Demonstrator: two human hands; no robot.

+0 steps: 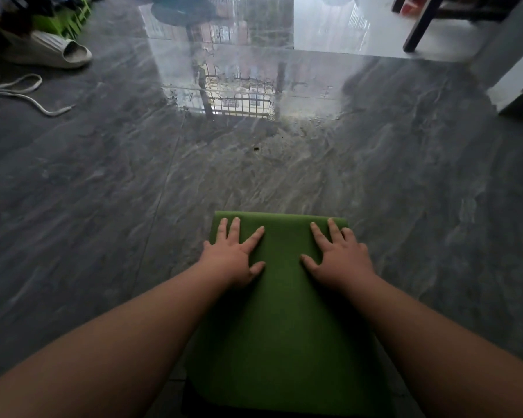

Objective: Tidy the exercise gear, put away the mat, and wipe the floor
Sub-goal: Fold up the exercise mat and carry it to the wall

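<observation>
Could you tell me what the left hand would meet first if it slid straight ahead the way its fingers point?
The left hand would first cross the mat's far edge, then bare floor; beyond that the way looks free, though depth is unclear.

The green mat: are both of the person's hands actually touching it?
Touching. The head view shows the left hand and right hand lying flat, fingers spread, pressed onto the green mat near its far edge, no gap visible.

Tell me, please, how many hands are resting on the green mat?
2: the left hand lies flat near the mat's far left corner, the right hand flat near its far right corner.
</observation>
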